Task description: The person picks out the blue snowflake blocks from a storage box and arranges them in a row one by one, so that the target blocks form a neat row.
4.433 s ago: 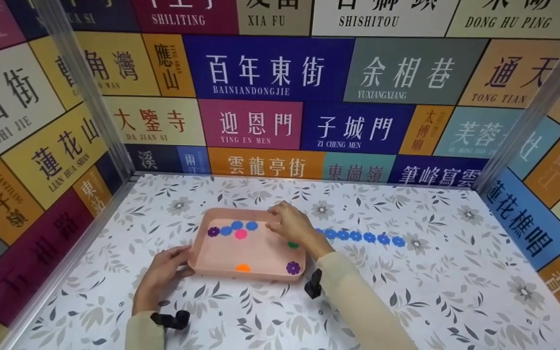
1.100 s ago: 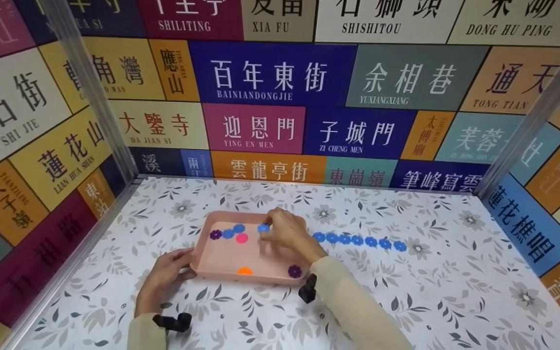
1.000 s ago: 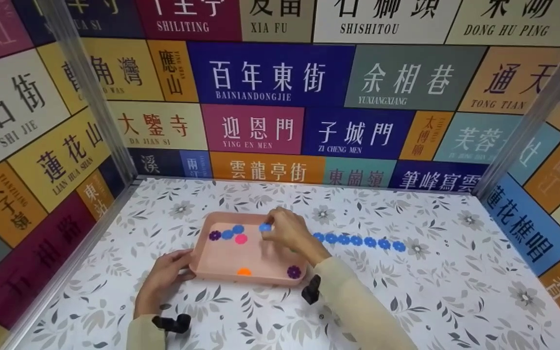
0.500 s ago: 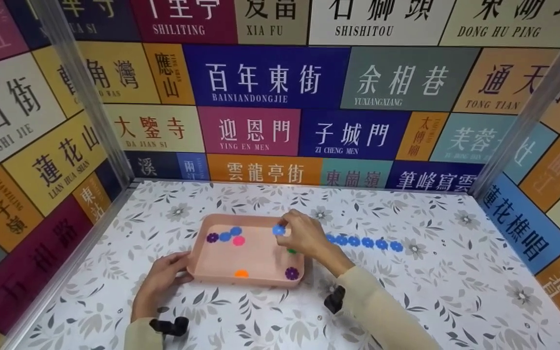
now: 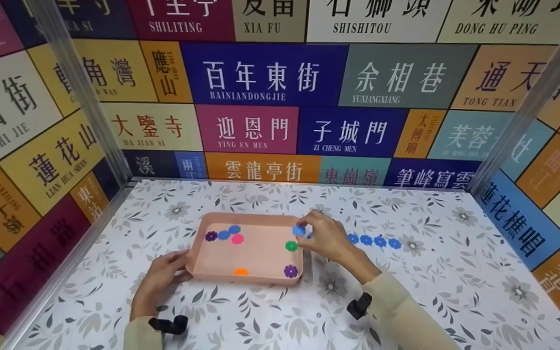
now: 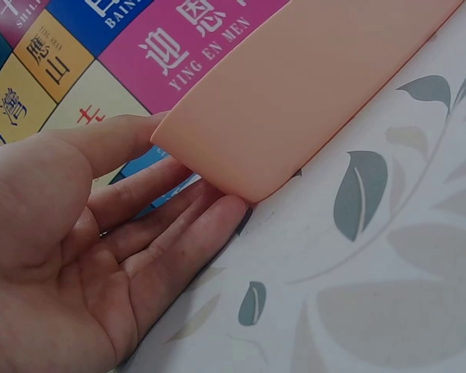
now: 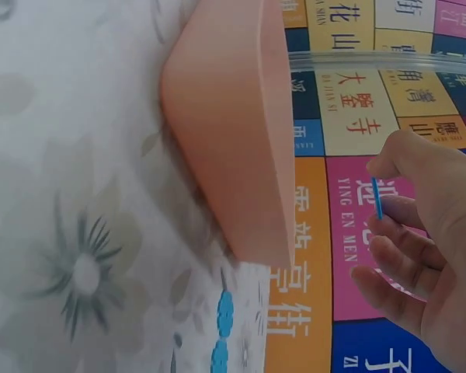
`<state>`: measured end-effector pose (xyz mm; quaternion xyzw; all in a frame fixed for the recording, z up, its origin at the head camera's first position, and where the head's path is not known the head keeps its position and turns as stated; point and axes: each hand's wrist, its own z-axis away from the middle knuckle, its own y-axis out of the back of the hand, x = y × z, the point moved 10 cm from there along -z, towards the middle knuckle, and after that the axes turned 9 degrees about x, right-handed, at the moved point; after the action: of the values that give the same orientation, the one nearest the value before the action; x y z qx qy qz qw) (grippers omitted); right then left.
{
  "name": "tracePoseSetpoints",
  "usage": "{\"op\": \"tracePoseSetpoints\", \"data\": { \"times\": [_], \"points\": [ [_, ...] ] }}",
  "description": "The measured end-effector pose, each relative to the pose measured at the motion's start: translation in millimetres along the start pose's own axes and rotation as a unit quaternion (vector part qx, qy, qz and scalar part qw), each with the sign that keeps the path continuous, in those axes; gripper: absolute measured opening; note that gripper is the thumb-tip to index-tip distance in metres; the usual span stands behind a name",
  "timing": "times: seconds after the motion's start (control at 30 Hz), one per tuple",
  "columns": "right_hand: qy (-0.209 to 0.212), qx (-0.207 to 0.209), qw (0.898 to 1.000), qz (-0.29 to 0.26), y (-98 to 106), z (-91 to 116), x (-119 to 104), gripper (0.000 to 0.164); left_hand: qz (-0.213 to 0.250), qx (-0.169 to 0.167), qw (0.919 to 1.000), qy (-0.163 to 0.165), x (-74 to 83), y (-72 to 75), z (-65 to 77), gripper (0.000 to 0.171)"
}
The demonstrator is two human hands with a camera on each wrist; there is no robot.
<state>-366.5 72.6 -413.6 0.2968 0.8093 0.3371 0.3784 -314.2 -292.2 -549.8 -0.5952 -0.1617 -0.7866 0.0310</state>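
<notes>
Between thumb and fingertips, my right hand [image 5: 328, 238] pinches a blue flower-shaped disc [image 5: 298, 230] above the right rim of the pink tray [image 5: 248, 280]. In the right wrist view that blue disc [image 7: 377, 199] appears edge-on, clear of the tray wall. My left hand [image 5: 163, 274] touches the tray's left side; in the left wrist view its fingers are loosely extended against the corner. Inside the tray lie two blue discs [image 5: 234, 229], a pink disc [image 5: 237, 239], a green disc [image 5: 291, 246], purple discs [image 5: 290, 271] at left and right, and an orange disc [image 5: 241, 271].
Right of the tray, several blue discs [image 5: 380, 241] form a row on the floral tabletop [image 5: 435, 291]; my right hand hides part of it. Panels with printed characters [image 5: 265, 75] stand behind and at both sides. Each wrist carries a black mount [image 5: 360, 306].
My right hand has picked up a blue disc from the tray, lifted it and carried it right to the tray's rim. The green disc is uncovered now. My left hand stays at the tray.
</notes>
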Motion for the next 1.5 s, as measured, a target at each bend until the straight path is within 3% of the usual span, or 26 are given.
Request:
{"op": "tracePoseSetpoints", "data": {
  "times": [0.2,0.47,0.8,1.07,1.27,1.5],
  "points": [
    [0.023,0.020,0.999,0.026,13,13,15,0.030,-0.003,0.000,1.0000,0.007,0.4,-0.2,1.4,0.054],
    [-0.002,0.028,0.999,0.038,33,27,48,0.028,-0.021,-0.001,0.9997,0.011,0.6,1.3,2.9,0.057],
    [-0.021,0.042,0.997,0.057,73,36,94,0.030,-0.013,-0.010,0.9998,0.012,-0.3,1.2,2.8,0.060],
    [-0.071,0.032,0.995,0.062,96,52,144,0.031,0.035,-0.007,0.9994,0.005,1.0,-1.0,3.6,0.055],
    [-0.120,0.015,0.990,0.069,105,65,180,0.036,0.022,-0.004,0.9995,0.021,-1.6,0.6,3.3,0.056],
    [-0.189,0.004,0.978,0.089,112,85,220,0.042,0.021,-0.008,0.9993,0.029,-2.3,-0.8,2.2,0.056]
  ]
}}
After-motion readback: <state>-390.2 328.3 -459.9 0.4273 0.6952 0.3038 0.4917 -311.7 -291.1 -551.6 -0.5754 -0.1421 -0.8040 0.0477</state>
